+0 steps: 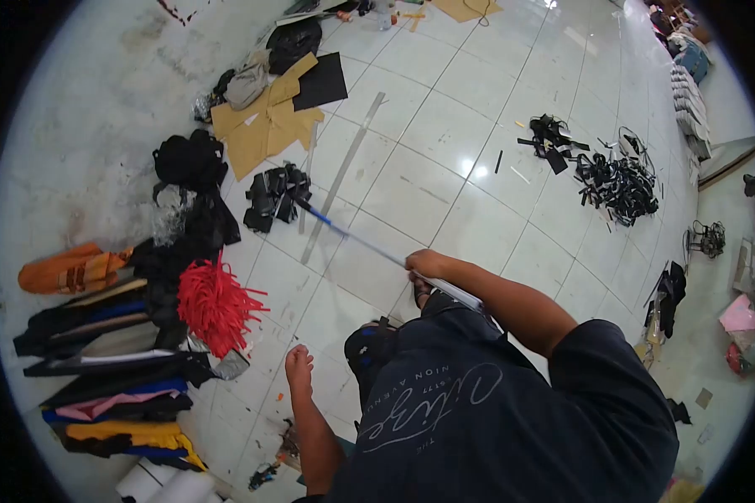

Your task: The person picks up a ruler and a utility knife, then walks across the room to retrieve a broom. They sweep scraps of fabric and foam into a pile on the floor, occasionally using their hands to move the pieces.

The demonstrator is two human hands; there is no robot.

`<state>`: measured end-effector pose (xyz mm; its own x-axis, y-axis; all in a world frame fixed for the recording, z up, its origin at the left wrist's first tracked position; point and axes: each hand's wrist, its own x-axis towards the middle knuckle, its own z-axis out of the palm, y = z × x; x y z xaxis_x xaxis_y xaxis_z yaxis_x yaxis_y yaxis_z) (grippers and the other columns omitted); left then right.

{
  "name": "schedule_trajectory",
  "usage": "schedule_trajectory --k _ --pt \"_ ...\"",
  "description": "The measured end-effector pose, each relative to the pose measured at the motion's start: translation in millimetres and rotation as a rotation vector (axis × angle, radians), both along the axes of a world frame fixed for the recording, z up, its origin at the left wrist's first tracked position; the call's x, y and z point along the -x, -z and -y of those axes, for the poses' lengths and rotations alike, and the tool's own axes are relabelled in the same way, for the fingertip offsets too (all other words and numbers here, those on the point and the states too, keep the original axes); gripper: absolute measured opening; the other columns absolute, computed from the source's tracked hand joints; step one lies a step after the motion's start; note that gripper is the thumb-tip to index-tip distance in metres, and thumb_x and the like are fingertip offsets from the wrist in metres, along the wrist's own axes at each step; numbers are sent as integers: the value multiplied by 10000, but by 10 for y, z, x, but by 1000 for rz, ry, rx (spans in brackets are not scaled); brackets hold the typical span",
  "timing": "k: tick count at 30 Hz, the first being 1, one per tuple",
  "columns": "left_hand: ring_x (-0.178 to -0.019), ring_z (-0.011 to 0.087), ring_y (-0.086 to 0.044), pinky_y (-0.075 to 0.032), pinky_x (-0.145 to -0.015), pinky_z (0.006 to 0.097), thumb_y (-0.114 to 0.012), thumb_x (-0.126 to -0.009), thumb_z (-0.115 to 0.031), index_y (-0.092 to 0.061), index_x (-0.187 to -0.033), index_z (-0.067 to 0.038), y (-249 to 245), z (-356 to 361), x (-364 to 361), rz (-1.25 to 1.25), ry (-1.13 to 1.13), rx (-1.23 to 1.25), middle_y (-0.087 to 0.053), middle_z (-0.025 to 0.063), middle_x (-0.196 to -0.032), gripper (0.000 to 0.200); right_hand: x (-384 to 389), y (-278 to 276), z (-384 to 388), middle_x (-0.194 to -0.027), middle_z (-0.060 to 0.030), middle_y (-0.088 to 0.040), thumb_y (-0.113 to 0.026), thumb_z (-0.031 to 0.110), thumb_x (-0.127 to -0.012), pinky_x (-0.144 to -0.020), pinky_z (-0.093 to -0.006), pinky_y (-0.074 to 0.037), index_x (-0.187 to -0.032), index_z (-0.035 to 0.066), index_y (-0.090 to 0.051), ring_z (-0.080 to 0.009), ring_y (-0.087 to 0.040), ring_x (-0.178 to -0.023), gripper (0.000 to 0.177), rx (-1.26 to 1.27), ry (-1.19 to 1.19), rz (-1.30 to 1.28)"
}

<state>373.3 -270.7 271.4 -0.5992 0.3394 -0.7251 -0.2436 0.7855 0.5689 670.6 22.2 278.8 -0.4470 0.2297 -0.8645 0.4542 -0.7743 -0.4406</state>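
Note:
My right hand point(424, 263) is closed around the pale handle of a long pole point(369, 245) near my waist. The pole runs up and left to a blue section, and its far end meets a pile of black scraps point(277, 194) on the tiled floor. My left hand point(299, 362) hangs at the lower middle with its fingers curled; nothing shows in it. Red strips point(218, 306) lie in a heap to the left of that hand.
Flattened cardboard point(260, 134) and black bags point(189, 159) lie at upper left. Folded fabrics point(126, 360) are stacked at lower left. Black strip piles point(617, 184) sit at right. White stacked material point(690, 105) stands along the right wall.

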Motion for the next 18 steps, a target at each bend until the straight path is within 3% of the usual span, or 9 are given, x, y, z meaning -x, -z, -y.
schedule_trajectory --k 4,6,8,9,11,13,16,17,18 --pt "-830 150 -519 -410 -714 295 -548 -837 -326 -504 -1061 -82 -23 -442 141 22 103 -64 -543 32 -949 334 407 266 -405 -555 -28 -477 -477 145 -819 -345 -231 -392 -776 31 -500 -113 -422 -395 124 276 353 -34" --pt "-824 151 -519 -410 -710 290 -560 -833 -362 -501 -1058 -74 149 -447 228 81 125 -60 -542 33 -943 370 94 957 -577 -539 -13 -456 -479 145 -824 -331 -247 -356 -805 35 -512 -105 -417 -392 116 338 470 -167" --pt "-803 162 -537 -422 -683 288 -578 -820 -362 -501 -1069 -72 391 -323 331 150 129 28 -542 34 -928 390 -289 354 -828 -535 17 -441 -465 231 -851 -298 -211 -291 -723 108 -484 -70 -377 -378 179 -172 171 115" --pt "-807 167 -547 -427 -677 286 -587 -813 -355 -502 -1074 -69 550 -209 435 213 115 85 -543 40 -932 397 -500 318 -929 -510 30 -427 -457 268 -851 -283 -200 -286 -667 132 -469 -71 -351 -338 230 -232 354 183" --pt "-695 148 -527 -407 -584 264 -600 -803 -307 -531 -1025 -58 988 115 727 351 53 188 -546 40 -847 341 -1061 312 -1299 -542 10 -446 -478 239 -837 -291 -214 -302 -722 102 -466 -79 -375 -361 180 -75 482 221" --pt "-663 160 -527 -400 -546 301 -609 -792 -316 -537 -994 -72 1135 379 1075 382 355 260 -536 46 -803 325 -1401 248 -1629 -618 -42 -495 -528 177 -797 -350 -284 -369 -915 -6 -551 -127 -477 -443 219 16 562 346" --pt "-614 157 -514 -381 -480 315 -594 -799 -321 -543 -942 -108 1512 524 1840 562 183 555 -516 40 -732 261 -996 73 -1749 -678 -122 -554 -516 222 -814 -446 -355 -444 -915 -32 -538 -222 -547 -506 274 -533 67 711" --pt "-660 212 -558 -451 -516 351 -504 -844 -296 -520 -1128 -110 1615 573 2346 710 119 231 -580 25 -865 341 -872 34 -1656 -770 -209 -591 -496 248 -834 -584 -399 -472 -1016 -46 -502 -315 -594 -622 346 -683 -99 822" --pt "-592 138 -504 -377 -453 275 -566 -807 -308 -546 -948 -122 1203 105 2413 418 111 285 -512 19 -721 234 -748 9 -1507 -805 -233 -590 -490 253 -842 -629 -404 -470 -1079 -42 -468 -338 -596 -666 379 -820 -91 856"
